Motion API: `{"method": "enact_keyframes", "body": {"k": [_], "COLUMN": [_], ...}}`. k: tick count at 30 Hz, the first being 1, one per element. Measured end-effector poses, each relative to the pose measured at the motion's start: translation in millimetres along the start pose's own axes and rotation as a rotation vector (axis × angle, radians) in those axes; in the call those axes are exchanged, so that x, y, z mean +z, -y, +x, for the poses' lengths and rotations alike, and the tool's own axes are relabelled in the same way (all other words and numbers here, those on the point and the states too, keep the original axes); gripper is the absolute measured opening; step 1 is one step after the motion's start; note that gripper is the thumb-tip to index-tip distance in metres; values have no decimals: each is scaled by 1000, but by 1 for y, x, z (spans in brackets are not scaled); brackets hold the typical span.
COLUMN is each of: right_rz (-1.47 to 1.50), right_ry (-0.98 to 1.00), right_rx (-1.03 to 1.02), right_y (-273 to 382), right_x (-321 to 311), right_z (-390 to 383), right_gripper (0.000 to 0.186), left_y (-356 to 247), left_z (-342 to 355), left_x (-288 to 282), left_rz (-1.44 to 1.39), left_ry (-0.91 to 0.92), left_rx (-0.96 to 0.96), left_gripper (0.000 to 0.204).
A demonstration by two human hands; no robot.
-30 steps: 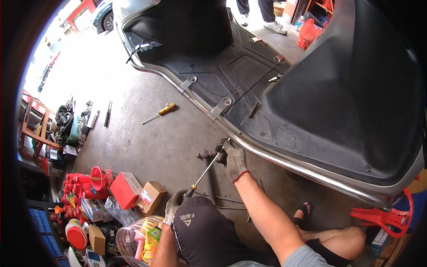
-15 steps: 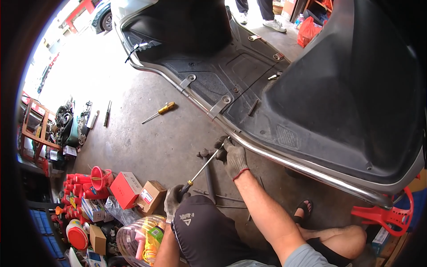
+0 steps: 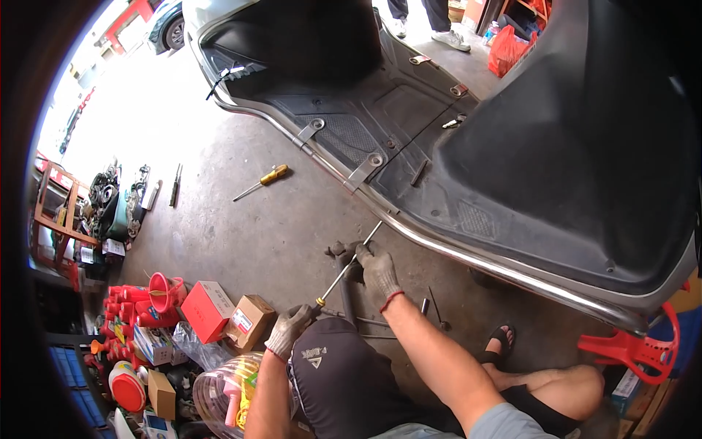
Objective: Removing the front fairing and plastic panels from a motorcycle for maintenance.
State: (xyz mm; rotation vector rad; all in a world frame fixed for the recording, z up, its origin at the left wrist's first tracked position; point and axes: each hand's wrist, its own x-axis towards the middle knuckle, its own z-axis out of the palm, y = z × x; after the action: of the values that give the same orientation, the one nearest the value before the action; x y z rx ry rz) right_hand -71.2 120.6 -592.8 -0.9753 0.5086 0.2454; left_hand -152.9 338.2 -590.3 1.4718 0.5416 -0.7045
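My left hand (image 3: 291, 326), in a grey work glove, is closed round the dark handle of a long screwdriver with a yellow collar (image 3: 320, 301). The gloved right hand (image 3: 379, 275) pinches its thin metal shaft (image 3: 341, 279) farther up. The shaft slants up and away, and its far end shows just under the chrome side rail (image 3: 446, 251) of a scooter; whether it touches is unclear. Above the rail lies the scooter's dark footboard (image 3: 409, 164), fixed with metal tabs (image 3: 363, 171). Beneath my hands, a dark metal stand-like part (image 3: 344, 293) rests on the floor.
A yellow-handled screwdriver (image 3: 275, 174) lies on the concrete. Red and brown boxes (image 3: 252, 322), red containers (image 3: 155, 311) and a clear round tub (image 3: 208, 399) crowd the left. A red plastic piece (image 3: 643, 351) is at the right. Another person's shoes (image 3: 451, 40) stand beyond the scooter.
My right hand has slid back along the shaft, away from the rail, uncovering the shaft's far end. The left hand has moved slightly right with the handle.
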Motion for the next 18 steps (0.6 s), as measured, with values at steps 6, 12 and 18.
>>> {"method": "enact_keyframes", "body": {"k": [6,12,18], "right_rz": [5,38,32], "right_ry": [-55,-85,-96], "right_rx": [-12,-46,-54], "right_y": [-6,-3,-4], "right_x": [11,12,8], "right_z": [-1,-4,-1], "right_gripper": [21,20,19], "left_y": [61,71,79], "left_z": [1,6,-3], "left_x": [-9,-19,16], "left_rz": [198,9,165], "left_ry": [-420,-333,-528], "left_rx": [488,285,526], "left_gripper": [35,38,42]}}
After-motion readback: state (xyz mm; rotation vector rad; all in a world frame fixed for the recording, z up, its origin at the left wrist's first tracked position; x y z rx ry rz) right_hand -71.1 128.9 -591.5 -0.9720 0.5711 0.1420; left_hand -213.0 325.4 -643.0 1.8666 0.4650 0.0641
